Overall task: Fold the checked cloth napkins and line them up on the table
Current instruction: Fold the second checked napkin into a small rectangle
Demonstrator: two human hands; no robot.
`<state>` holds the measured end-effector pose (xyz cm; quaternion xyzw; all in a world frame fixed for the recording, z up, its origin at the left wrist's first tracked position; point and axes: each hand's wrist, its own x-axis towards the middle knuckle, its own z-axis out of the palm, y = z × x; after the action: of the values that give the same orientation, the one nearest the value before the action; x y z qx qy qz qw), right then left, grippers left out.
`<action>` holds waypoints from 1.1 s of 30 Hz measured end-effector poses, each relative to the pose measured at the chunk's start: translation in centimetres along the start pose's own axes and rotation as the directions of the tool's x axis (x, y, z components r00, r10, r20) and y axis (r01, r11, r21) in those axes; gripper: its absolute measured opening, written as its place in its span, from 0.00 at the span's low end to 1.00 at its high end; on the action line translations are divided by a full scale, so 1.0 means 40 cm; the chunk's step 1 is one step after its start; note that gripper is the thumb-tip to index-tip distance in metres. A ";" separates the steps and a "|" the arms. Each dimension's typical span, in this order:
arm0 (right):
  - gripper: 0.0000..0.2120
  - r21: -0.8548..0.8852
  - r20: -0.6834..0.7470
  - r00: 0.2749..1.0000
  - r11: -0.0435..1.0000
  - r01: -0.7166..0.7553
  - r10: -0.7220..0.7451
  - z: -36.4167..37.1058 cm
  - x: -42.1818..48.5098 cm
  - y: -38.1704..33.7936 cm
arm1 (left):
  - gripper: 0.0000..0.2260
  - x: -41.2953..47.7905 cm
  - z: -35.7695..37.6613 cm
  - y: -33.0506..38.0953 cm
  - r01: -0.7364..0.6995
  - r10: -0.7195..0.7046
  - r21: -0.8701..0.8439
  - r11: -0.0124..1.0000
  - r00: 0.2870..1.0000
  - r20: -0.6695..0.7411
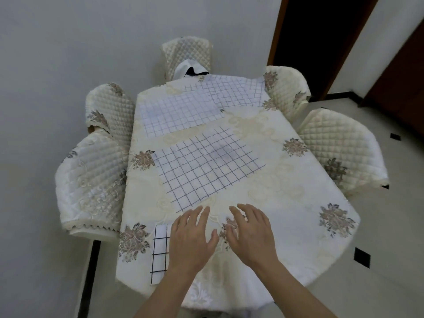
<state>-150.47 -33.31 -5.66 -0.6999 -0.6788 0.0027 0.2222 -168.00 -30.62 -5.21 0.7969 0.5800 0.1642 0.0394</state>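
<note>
Left chairs (96,171), 9 to 10 o'clock of the table (298,255): two, under quilted cream covers, frames hidden.

Folded napkin (159,251), 7 o'clock, near table edge: narrow white strip with bold black grid; right edge hidden behind left hand; number of layers not readable.

Far-left napkin (179,115), 11 o'clock: spread flat and unfolded, white with thin grey-blue checks, faint.

Left hand (191,237), 6 o'clock: palm down, fingers straight and spread, holding nothing; fingertips just short of the central napkin's near corner; contact with tablecloth (286,198) or folded napkin impossible to tell.

Central napkin (206,166), table centre: flat, unfolded, set at an angle, same thin checks, slightly rippled.

White-and-black bundle (190,68), 12 o'clock, on far chair: lower part cut off by table edge, kind unclear.

Far-right napkin (234,90), 1 o'clock: flat, reaching the far table edge, left part overlapped with far-left napkin; order of layers unclear.

Right hand (250,235), 6 o'clock, beside the left, apart from it: palm down, fingers loosely spread, empty; slightly blurred.

Right chairs (339,148), 2 to 3 o'clock: two, quilted covers.
</note>
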 end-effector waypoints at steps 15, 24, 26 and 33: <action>0.21 0.259 0.089 0.865 0.850 0.459 -0.494 0.144 0.014 -0.457 | 0.24 -0.311 -0.205 -0.302 0.532 -0.521 0.036 0.846 0.839 -0.157; 0.20 0.330 0.126 0.784 0.771 0.544 -0.607 0.237 -0.071 -0.848 | 0.27 -0.571 -0.348 -0.551 0.714 -0.684 0.083 0.695 0.693 -0.226; 0.21 0.353 0.127 0.773 0.757 0.550 -0.621 0.255 -0.076 -0.909 | 0.28 -0.599 -0.369 -0.594 0.735 -0.706 0.073 0.674 0.670 -0.229; 0.21 0.342 0.123 0.736 0.724 0.598 -0.666 0.332 -0.033 -1.072 | 0.26 -0.612 -0.432 -0.767 0.747 -0.714 0.059 0.663 0.653 -0.253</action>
<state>-195.31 -31.35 -4.53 -0.3799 -0.8914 0.1056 0.2234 -207.99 -45.84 -1.96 0.4740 0.8636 0.1704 -0.0217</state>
